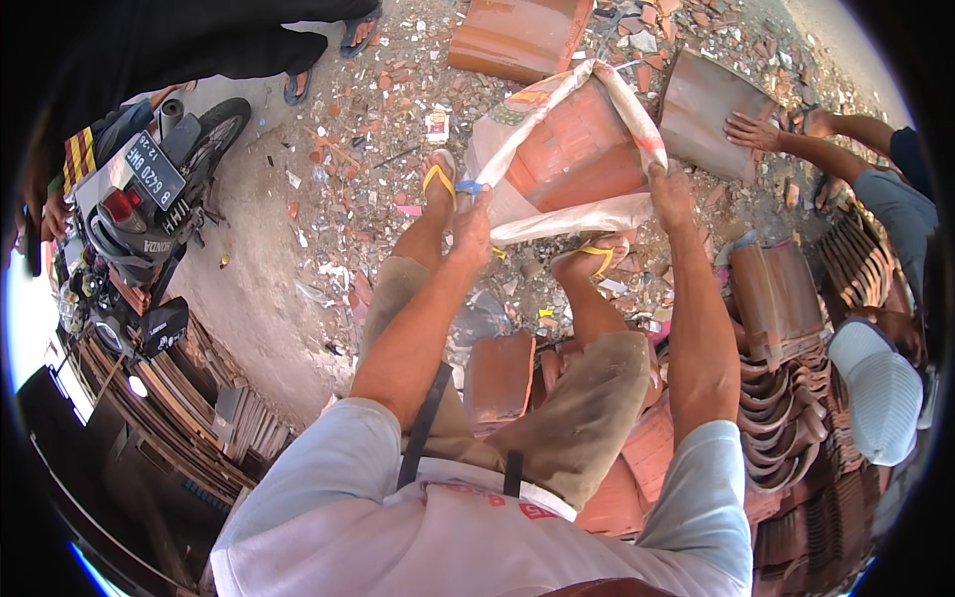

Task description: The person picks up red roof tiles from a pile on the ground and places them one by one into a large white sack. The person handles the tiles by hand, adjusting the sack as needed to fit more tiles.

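A white woven sack (587,218) is stretched open between my hands above the littered ground. My left hand (472,229) is closed on its left edge, beside a bit of blue. My right hand (671,196) grips the right corner of the rim. Reddish clay roof tiles (575,149) show within the opening; how far they reach down is hidden. Just right of the sack, a worn grey-brown roof tile (708,111) lies on the ground, and a co-worker's hand (753,131) rests flat on its edge.
Another orange roof tile (522,38) lies beyond the sack. Stacks of roof tiles (781,298) stand to the right, with more tiles (499,376) around my legs. At left are a parked motorcycle (149,219) and a person's dark-clothed leg (229,50). Broken tile and rubble (368,129) cover the ground.
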Demonstrator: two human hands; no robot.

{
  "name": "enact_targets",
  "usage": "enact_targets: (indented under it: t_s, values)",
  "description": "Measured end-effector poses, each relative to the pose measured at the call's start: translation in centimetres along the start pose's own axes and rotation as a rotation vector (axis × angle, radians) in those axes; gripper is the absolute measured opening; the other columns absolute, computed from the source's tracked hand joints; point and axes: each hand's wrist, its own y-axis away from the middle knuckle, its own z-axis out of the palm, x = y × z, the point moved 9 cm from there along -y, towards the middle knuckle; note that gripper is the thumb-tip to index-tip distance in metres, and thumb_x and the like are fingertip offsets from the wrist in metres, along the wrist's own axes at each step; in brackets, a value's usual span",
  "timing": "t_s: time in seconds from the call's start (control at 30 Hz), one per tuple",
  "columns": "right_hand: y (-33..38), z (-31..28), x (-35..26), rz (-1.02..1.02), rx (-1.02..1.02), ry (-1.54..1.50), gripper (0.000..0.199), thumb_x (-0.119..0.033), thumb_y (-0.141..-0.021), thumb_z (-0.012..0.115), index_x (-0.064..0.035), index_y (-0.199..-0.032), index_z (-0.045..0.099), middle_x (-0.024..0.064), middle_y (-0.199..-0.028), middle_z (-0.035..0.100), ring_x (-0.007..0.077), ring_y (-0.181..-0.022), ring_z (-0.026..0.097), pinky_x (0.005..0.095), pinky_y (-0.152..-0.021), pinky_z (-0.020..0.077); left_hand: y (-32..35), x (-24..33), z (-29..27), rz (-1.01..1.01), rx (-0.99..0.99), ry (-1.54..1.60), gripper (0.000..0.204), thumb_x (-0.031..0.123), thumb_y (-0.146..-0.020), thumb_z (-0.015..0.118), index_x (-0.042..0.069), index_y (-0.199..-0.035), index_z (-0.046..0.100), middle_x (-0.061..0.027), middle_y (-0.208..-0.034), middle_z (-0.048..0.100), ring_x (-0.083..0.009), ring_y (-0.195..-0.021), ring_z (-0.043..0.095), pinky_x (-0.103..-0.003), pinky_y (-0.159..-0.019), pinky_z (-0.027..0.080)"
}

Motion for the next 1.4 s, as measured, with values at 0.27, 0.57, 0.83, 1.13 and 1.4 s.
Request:
enact_targets:
  t_s: [0.27, 0.57, 0.83, 1.13, 1.4]
  values:
    - [13.2, -1.8, -3.7, 0.118, -0.057, -0.095, 0.052, -0.031, -0.104, 0.058, 0.0132, -0.132, 0.059, 0.0310, -0.127, 0.064, 0.0392, -0.119, 0.061, 0.0495, -0.105, 0.0435, 10.7, 5.6, -3.2, 0.163, -0.079, -0.634, 0.062, 0.057, -0.108, 0.048, 0.001, -0.134, 0.060, -0.0104, -0.101, 0.065, -0.0233, -0.097, 0.060, -0.044, -0.090, 0.048]
    - [15.7, -1.5, -8.2, 0.253, 0.088, -0.254, 0.052, -0.036, -0.104, 0.064, 0.0057, -0.136, 0.064, 0.0142, -0.117, 0.069, 0.0228, -0.104, 0.058, 0.0402, -0.095, 0.0475, 10.8, 11.2, -1.3, 0.189, -0.117, -0.732, 0.036, 0.039, -0.106, 0.057, 0.003, -0.110, 0.062, -0.0070, -0.085, 0.056, -0.0158, -0.082, 0.052, -0.038, -0.077, 0.047]
    - [16.6, 0.0, -0.7, 0.219, 0.139, -0.005, 0.046, -0.030, -0.102, 0.063, 0.0077, -0.128, 0.064, 0.0258, -0.113, 0.071, 0.0375, -0.108, 0.066, 0.0470, -0.098, 0.0486, 10.7, 6.5, -0.3, 0.155, -0.275, -0.870, 0.037, 0.038, -0.104, 0.059, 0.001, -0.109, 0.061, -0.0180, -0.084, 0.063, -0.0308, -0.079, 0.060, -0.045, -0.078, 0.048]
    - [10.2, 5.2, -9.6, -0.036, -0.027, 0.281, 0.045, -0.026, -0.102, 0.060, 0.0085, -0.130, 0.055, 0.0354, -0.130, 0.057, 0.0493, -0.120, 0.058, 0.0531, -0.102, 0.0471, 13.2, 6.1, -1.4, 0.089, -0.268, -0.934, 0.042, 0.041, -0.106, 0.055, 0.000, -0.115, 0.059, -0.0257, -0.088, 0.064, -0.0438, -0.085, 0.063, -0.049, -0.080, 0.048]
    - [-0.9, 11.2, -0.1, 0.061, -0.064, 0.271, 0.066, -0.038, -0.095, 0.070, 0.0065, -0.137, 0.046, 0.0327, -0.130, 0.059, 0.0494, -0.123, 0.056, 0.0533, -0.104, 0.0459, 11.7, 4.6, 0.5, -0.142, -0.688, -1.543, 0.057, 0.048, -0.093, 0.071, -0.001, -0.120, 0.064, -0.0255, -0.110, 0.066, -0.0399, -0.106, 0.066, -0.051, -0.092, 0.050]
